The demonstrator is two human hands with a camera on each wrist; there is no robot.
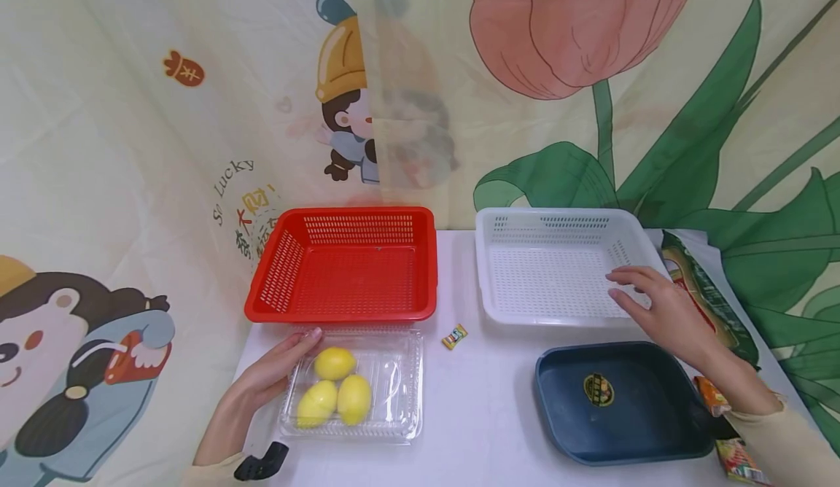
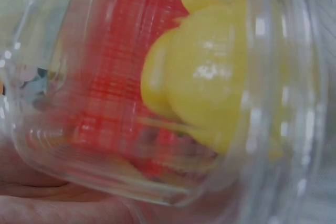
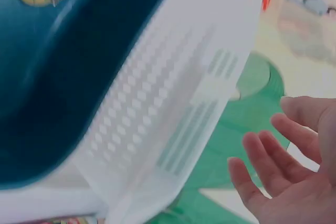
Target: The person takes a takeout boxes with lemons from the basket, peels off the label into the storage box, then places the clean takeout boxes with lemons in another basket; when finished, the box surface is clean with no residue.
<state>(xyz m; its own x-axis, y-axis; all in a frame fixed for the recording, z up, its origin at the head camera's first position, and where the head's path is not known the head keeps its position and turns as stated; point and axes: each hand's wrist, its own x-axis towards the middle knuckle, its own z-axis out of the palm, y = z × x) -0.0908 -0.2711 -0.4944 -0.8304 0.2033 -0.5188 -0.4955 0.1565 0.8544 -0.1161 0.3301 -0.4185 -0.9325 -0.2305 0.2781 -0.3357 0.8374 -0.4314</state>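
The left hand (image 1: 272, 378) rests with straight fingers against the left side of a clear box (image 1: 387, 388) on the table (image 1: 479, 414) — three lemons (image 1: 335, 363) lie inside. The right hand (image 1: 663, 308) is flat and relaxed over the white basket (image 1: 551, 217) — its near right corner. A red basket (image 1: 348, 312) sits just behind the box.

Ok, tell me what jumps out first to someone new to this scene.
The red basket at the back left of the white table grabs the eye first, with the white basket beside it on the right. In front of the red one, three yellow lemons sit in a clear plastic box that the left hand touches, while the right hand hovers, fingers spread, over the white basket's near right corner, behind a dark blue tray.
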